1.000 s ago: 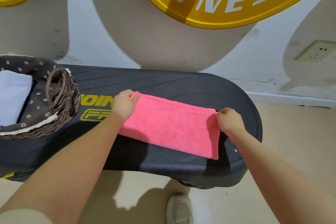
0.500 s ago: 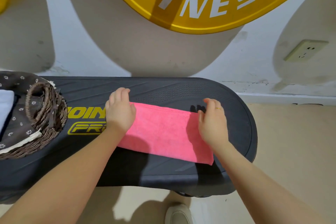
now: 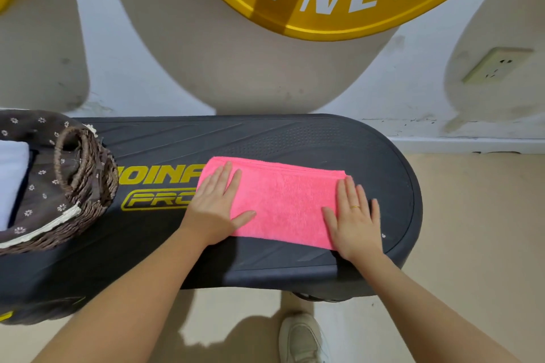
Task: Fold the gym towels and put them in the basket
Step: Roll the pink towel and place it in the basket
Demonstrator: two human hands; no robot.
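Where a second ago both hands pinched its ends, the left hand and right hand now press flat, fingers spread, on the folded pink towel at frame centre, so it seems ready for another fold or the wicker basket at the left.

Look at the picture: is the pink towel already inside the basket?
No, the pink towel lies flat on the black platform, right of the basket.
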